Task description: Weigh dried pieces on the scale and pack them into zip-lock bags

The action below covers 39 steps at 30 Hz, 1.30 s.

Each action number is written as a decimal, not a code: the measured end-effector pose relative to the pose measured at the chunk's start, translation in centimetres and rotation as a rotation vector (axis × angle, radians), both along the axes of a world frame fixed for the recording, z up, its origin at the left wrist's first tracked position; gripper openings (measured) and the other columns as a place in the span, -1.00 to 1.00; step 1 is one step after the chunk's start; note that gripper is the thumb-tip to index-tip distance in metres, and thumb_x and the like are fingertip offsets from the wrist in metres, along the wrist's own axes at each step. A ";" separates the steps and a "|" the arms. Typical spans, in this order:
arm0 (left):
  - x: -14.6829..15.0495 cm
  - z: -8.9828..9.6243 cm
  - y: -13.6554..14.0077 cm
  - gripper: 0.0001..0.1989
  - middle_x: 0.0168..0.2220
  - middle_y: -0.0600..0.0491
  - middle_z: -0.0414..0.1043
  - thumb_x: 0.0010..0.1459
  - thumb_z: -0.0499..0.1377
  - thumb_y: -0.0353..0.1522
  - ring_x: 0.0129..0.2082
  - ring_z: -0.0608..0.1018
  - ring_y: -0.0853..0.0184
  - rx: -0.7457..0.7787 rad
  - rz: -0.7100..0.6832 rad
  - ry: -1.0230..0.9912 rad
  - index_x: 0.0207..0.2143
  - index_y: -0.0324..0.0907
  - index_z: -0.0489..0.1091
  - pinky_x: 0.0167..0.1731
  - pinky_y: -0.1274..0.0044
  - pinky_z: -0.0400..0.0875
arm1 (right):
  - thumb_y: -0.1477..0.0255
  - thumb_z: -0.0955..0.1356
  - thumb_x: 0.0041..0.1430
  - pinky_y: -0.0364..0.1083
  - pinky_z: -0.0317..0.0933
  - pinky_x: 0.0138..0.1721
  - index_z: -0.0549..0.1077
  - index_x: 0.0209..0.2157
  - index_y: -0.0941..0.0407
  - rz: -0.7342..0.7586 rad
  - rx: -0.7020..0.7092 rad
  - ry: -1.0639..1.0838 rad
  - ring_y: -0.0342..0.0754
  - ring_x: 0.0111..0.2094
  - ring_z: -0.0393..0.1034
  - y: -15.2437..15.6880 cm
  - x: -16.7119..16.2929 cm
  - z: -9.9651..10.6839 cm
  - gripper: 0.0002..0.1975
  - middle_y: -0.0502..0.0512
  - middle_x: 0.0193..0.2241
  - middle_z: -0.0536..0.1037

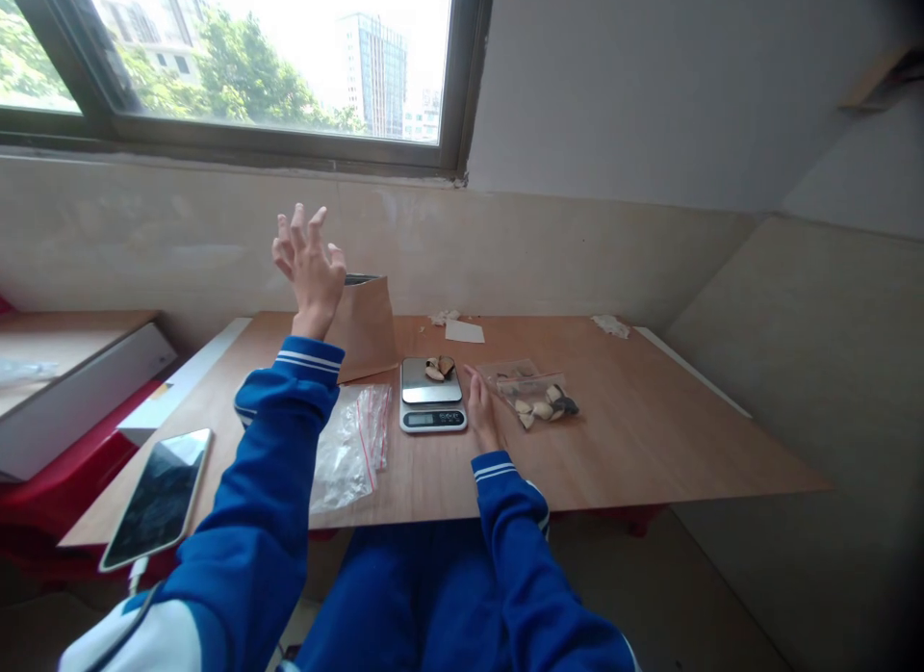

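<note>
My left hand (pixel 310 268) is raised in front of the wall, beside the top of an upright brown paper bag (pixel 363 330). Its fingers are spread and slightly bent, and nothing is in them. My right hand (pixel 481 407) rests on the table with its fingers stretched out, just right of a digital kitchen scale (pixel 431 391). A few pale and dark brown pieces (pixel 440 368), like dried slices, lie on the scale's metal plate. Close to my right hand, a clear zip bag (pixel 547 400) contains similar pieces. Their exact kind is hard to make out.
Flat clear zip bags (pixel 351 441) with red seals lie left of the scale. A phone (pixel 159 499) with a cable sits at the table's left edge. Behind the scale are a white card (pixel 464 331) and crumpled tissue (pixel 443 318); another tissue (pixel 610 325) lies back right.
</note>
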<state>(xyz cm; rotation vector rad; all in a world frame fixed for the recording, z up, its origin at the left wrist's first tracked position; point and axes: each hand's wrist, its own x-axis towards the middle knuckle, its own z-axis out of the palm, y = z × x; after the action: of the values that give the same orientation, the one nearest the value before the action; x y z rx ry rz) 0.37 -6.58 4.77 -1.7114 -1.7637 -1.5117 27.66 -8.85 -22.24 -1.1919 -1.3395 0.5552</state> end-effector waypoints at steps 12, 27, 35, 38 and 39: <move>-2.7 -5.8 2.9 -0.58 -0.17 -0.25 0.51 0.26 -0.14 -0.28 0.01 0.42 0.04 -0.359 0.067 0.191 -0.30 -0.26 0.48 0.15 0.11 -0.05 | 0.11 0.06 0.34 0.08 0.09 0.19 0.40 0.03 0.17 -0.017 0.019 -0.013 0.03 0.12 0.28 -0.7 -0.2 0.7 -0.46 0.25 0.06 0.44; -1.5 -6.1 -7.8 -0.77 -0.35 -0.02 0.58 0.09 0.13 -0.15 -0.34 0.55 0.13 -0.528 -0.004 0.137 -0.37 -0.03 0.53 -0.40 0.48 0.26 | 0.48 0.09 0.34 0.12 0.08 0.23 0.31 0.13 0.05 0.349 0.394 -0.546 0.03 0.20 0.17 -7.9 -11.3 14.1 -0.59 0.14 0.11 0.38; -0.5 -8.9 -10.3 -0.78 -0.43 0.04 0.56 0.09 0.14 -0.19 -0.41 0.54 0.18 -0.485 -0.034 0.114 -0.28 0.05 0.55 -0.50 0.52 0.15 | 0.61 0.17 0.25 0.04 0.34 -0.23 0.45 -0.19 0.21 0.225 0.052 -0.918 0.12 -0.33 0.49 -8.8 -14.1 12.3 -0.74 0.31 -0.42 0.57; 0.1 -10.1 -11.0 -0.77 -0.42 0.02 0.56 0.11 0.12 -0.21 -0.41 0.54 0.17 -0.426 -0.059 0.104 -0.25 0.04 0.55 -0.49 0.51 0.16 | 0.65 0.16 0.22 0.03 0.34 -0.26 0.44 -0.14 0.21 0.232 -0.007 -0.876 0.11 -0.34 0.50 -6.8 -15.3 11.5 -0.70 0.30 -0.37 0.59; 0.2 -10.4 -11.2 -0.76 -0.41 0.02 0.57 0.11 0.12 -0.21 -0.41 0.54 0.16 -0.410 -0.065 0.097 -0.24 0.04 0.55 -0.48 0.51 0.16 | 0.66 0.16 0.22 0.05 0.34 -0.19 0.44 -0.13 0.20 0.238 -0.013 -0.846 0.11 -0.29 0.50 -5.8 -16.0 11.3 -0.69 0.29 -0.31 0.59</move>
<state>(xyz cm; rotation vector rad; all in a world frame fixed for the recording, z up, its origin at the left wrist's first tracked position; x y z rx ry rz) 0.58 -17.75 -5.65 -2.0059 -2.0915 -1.1187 11.63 -14.62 -10.91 -1.3448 -2.2133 0.2092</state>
